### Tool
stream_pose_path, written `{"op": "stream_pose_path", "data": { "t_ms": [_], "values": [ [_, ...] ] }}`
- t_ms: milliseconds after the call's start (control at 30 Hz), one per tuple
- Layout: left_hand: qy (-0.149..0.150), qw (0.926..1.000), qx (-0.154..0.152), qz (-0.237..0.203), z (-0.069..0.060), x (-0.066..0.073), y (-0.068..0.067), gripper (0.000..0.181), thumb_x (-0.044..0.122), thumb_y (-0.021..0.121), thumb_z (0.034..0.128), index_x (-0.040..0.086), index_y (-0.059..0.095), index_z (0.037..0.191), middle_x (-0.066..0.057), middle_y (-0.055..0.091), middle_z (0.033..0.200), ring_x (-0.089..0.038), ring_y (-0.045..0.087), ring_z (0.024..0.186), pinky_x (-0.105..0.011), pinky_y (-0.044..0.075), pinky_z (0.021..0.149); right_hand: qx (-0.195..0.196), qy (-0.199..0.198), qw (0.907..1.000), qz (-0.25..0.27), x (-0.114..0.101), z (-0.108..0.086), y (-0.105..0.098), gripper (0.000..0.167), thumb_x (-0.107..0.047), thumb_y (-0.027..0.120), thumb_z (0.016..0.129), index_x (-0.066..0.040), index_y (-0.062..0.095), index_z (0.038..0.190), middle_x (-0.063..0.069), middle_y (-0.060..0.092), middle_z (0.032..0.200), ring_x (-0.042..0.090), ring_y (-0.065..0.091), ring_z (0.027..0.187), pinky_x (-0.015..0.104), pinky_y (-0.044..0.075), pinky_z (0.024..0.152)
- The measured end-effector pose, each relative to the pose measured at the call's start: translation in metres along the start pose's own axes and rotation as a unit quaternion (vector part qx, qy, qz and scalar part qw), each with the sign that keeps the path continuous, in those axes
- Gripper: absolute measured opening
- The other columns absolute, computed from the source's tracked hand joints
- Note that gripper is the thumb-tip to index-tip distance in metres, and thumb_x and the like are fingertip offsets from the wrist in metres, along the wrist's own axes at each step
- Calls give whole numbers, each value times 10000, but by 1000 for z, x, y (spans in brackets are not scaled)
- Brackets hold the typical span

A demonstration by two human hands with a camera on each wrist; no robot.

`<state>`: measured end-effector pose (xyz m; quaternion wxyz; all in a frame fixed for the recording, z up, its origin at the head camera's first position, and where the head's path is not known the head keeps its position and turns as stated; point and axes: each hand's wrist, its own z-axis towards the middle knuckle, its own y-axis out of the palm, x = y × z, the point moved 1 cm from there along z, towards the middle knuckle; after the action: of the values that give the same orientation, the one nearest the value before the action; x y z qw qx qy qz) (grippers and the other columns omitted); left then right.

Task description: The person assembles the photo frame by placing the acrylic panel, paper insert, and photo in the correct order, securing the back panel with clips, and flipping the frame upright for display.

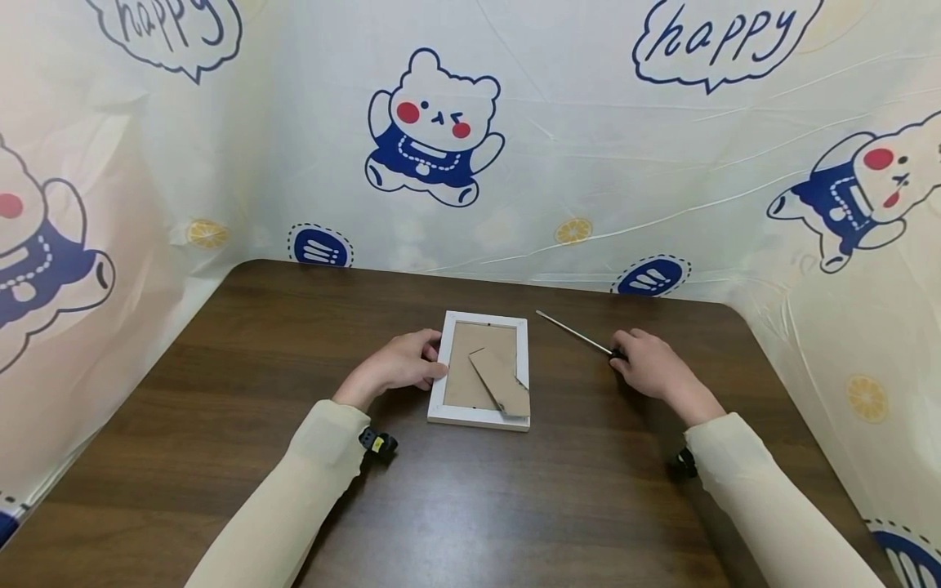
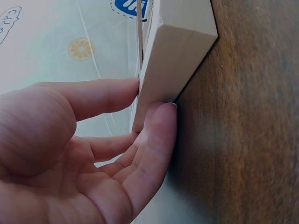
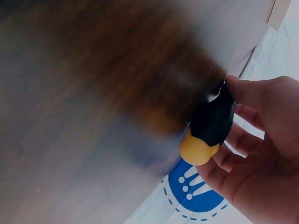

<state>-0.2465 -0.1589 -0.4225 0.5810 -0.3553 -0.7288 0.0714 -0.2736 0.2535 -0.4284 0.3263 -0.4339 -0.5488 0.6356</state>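
Observation:
A white picture frame [image 1: 470, 417] lies face down on the table, its brown backing board [image 1: 457, 376] and slanted stand flap [image 1: 506, 377] showing. At the frame's left side, my left hand [image 1: 404, 361] pinches the edge. The left wrist view shows the thumb [image 2: 110, 95] at the back edge and fingertips against the pale side wall [image 2: 175, 53]. To the right of the frame, my right hand [image 1: 654, 365] holds a screwdriver [image 1: 577, 333] by its handle. That handle [image 3: 212, 121] is black with a yellow end; its metal shaft points toward the far left, apart from the frame.
The brown wooden table [image 1: 470, 506] reaches back to a patterned curtain [image 1: 544, 163] with cartoon bears, which also hangs on both sides. Dark wrist devices, such as the left one [image 1: 378, 442], sit at both cuffs.

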Motion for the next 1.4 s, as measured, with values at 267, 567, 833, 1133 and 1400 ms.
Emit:
{"op": "stream_pose_path", "data": {
  "t_ms": [267, 567, 833, 1133, 1400],
  "values": [
    [-29, 10000, -5, -53, 0, 0, 0, 682, 101, 711, 999, -32, 392, 1586, -211, 597, 1175, -263, 716, 883, -379, 648, 812, -69, -55, 9999, 145, 0, -3, 0, 141, -80, 690, 1013, 5, 658, 1121, 154, 654, 1019, 327, 638, 911, 573, 555, 820],
    [-44, 10000, -22, -85, 1, -2, 0, 682, 97, 712, 999, -29, 391, 1587, -210, 600, 1169, -264, 718, 878, -379, 648, 811, 25, -198, 9995, 253, -7, -6, -9, 125, -52, 671, 1021, 19, 642, 1119, 150, 653, 1015, 311, 628, 896, 552, 560, 803],
    [-96, 9999, -26, -91, 0, -1, 0, 678, 102, 712, 999, -24, 396, 1586, -209, 601, 1167, -267, 719, 890, -382, 648, 821, 171, -378, 9977, 536, -15, -6, -12, 121, -1, 617, 1037, 12, 631, 1157, 150, 641, 1066, 303, 611, 929, 531, 548, 814],
    [-88, 9999, -22, -65, 0, -1, -1, 683, 110, 712, 1003, -22, 390, 1590, -213, 602, 1183, -261, 729, 887, -389, 646, 832, 374, -448, 9953, 779, -26, 1, -11, 191, -27, 560, 1074, 29, 620, 1246, 157, 605, 1082, 306, 598, 932, 525, 540, 832],
    [-90, 9999, -10, -63, 0, 0, 0, 676, 102, 710, 1005, -25, 391, 1587, -214, 600, 1174, -262, 728, 879, -385, 647, 821, 433, -301, 9962, 696, -42, 6, -16, 258, -164, 574, 1099, -4, 709, 1251, 120, 640, 1059, 266, 596, 897, 493, 539, 839]
  ]
}}
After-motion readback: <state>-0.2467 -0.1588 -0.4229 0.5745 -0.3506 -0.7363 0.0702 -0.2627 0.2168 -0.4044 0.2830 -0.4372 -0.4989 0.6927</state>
